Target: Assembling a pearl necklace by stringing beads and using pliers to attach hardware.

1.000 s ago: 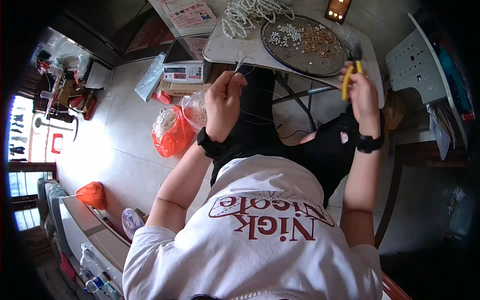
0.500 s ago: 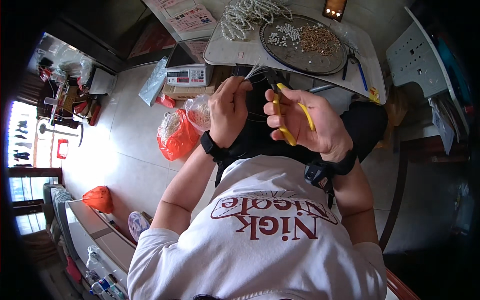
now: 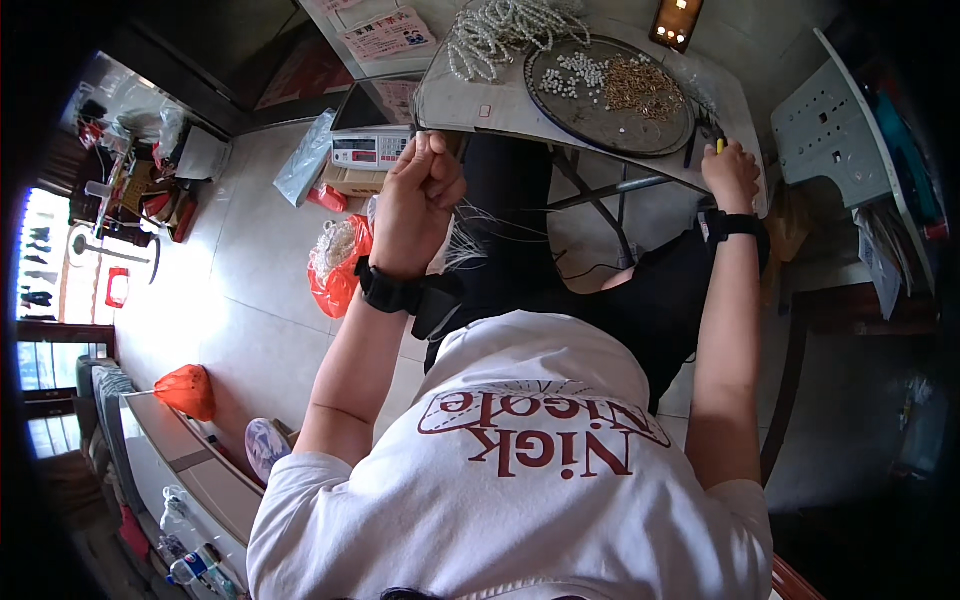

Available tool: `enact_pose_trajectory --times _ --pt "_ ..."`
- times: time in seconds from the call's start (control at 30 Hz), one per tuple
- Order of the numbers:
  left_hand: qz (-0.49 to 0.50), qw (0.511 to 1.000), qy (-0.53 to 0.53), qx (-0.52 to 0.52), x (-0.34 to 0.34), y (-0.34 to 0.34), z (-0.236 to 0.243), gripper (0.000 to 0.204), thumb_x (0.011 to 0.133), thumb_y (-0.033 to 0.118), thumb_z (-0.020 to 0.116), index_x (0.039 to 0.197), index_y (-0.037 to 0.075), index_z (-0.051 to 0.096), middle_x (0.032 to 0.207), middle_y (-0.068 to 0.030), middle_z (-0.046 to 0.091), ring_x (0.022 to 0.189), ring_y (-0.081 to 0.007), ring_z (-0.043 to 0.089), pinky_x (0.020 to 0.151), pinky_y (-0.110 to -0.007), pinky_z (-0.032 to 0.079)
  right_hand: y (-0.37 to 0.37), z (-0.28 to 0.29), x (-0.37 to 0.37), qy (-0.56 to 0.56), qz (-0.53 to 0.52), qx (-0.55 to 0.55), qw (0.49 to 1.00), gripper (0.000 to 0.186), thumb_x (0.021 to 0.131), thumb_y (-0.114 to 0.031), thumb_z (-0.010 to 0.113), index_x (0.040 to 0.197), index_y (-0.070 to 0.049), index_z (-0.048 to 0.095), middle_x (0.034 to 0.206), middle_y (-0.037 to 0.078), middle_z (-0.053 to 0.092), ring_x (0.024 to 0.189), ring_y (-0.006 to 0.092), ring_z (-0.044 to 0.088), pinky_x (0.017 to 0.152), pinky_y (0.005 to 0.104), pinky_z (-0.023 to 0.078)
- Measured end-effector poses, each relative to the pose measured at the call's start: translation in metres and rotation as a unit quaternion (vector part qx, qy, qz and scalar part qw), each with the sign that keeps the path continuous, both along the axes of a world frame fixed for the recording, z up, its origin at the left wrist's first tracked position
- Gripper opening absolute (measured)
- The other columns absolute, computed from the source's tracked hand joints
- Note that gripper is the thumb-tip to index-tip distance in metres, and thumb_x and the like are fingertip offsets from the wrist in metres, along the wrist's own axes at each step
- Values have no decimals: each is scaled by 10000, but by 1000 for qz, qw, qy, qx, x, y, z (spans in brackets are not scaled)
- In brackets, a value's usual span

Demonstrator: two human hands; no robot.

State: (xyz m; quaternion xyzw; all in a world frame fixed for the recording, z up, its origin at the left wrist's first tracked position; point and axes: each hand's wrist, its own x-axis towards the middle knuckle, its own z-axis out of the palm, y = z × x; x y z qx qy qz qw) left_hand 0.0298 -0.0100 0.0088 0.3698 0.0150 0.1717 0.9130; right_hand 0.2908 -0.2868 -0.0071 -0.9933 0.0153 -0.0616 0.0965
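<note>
My left hand [image 3: 422, 205] is raised in front of the table's near left edge, its fingers pinched together on a bundle of thin whitish strands [image 3: 465, 248]. The strands' loose ends fan out below the hand, over my dark-clothed leg. My right hand [image 3: 733, 180] is at the right end of the table, closed round pliers [image 3: 720, 146]; only a bit of their yellow handle shows. Left of it, a round dark tray [image 3: 560, 108] holds white beads [image 3: 572, 75] and small gold-coloured pieces [image 3: 640, 88]. Strings of white pearl-like beads [image 3: 495, 35] lie heaped beside the tray.
A phone [image 3: 675, 22] lies beyond the tray on the pale table [image 3: 500, 112]. Left of the table, a white scale [image 3: 368, 150] sits on a cardboard box. A red plastic bag [image 3: 335, 290] with whitish contents stands on the floor. A grey perforated panel [image 3: 825, 125] stands right.
My right hand has carried the pliers right, to the table's end. My left hand has turned and moved slightly left, and the strands that pointed up now hang down.
</note>
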Motion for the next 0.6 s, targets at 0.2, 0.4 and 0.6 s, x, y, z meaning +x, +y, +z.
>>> enact_pose_trajectory --times 0.2,0.4,0.6 --pt "-20 999 -20 -31 -3 1 7 77 958 96 425 947 52 488 710 8 377 590 -73 314 528 -203 288 48 14 -81 20 395 372 840 447 825 -393 664 1111 -60 582 1099 158 590 1071 309 532 914 394 414" --pt "-13 999 -37 -8 -18 17 31 107 960 98 413 940 46 505 693 17 372 572 -69 306 517 -202 264 67 -8 -172 92 584 220 776 170 880 -155 575 1014 -51 567 1019 129 561 955 312 546 838 376 439" --pt "53 998 2 28 -46 101 18 100 964 72 404 947 32 494 674 5 369 557 -77 297 509 -202 276 -27 -29 -144 -20 391 228 892 184 933 -102 484 1072 -36 584 929 143 600 877 304 607 771 367 484"
